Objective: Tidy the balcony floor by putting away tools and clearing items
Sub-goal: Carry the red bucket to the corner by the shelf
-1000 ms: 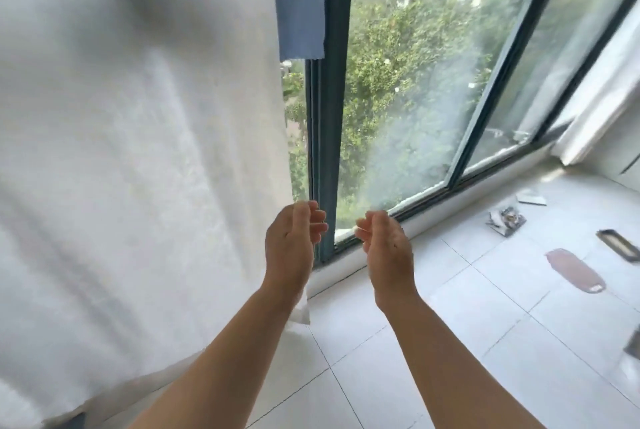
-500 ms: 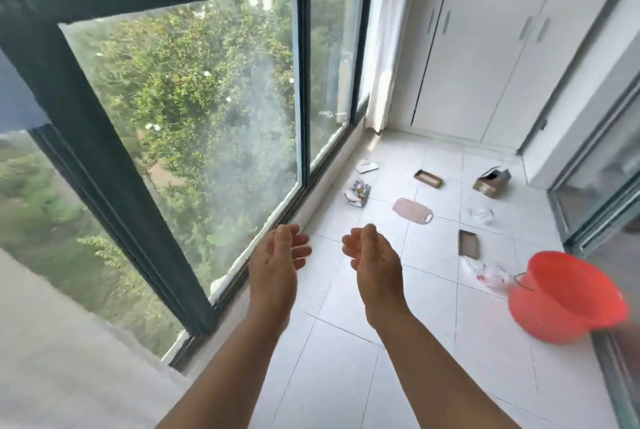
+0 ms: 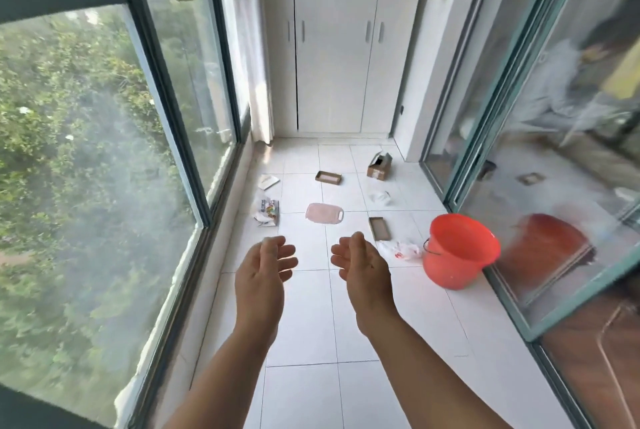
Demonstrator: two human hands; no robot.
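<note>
Now both hands held out empty, left hand (image 3: pixel 265 264) and right hand (image 3: pixel 360 264) with fingers relaxed, nothing gripped. Clutter seen well ahead on floor (image 3: pixel 304 324): pink board (image 3: pixel 323 213), small trays, wrappers, cardboard box (image 3: pixel 380 165). Red bucket (image 3: pixel 459 250) placed beside sliding door, probably for collecting.

Orange-red bucket (image 3: pixel 459 252); pale pink board (image 3: pixel 323 212); white floor tiles (image 3: pixel 304 324); brown cardboard box (image 3: pixel 379 165); white cabinet (image 3: pixel 332 47).

The white tiled floor (image 3: pixel 304 317) carries a red bucket (image 3: pixel 457 252) at right, crumpled plastic (image 3: pixel 400 250) beside it, a pink board (image 3: pixel 323 212) mid-frame, and a cardboard box (image 3: pixel 380 165) farther up.
</note>
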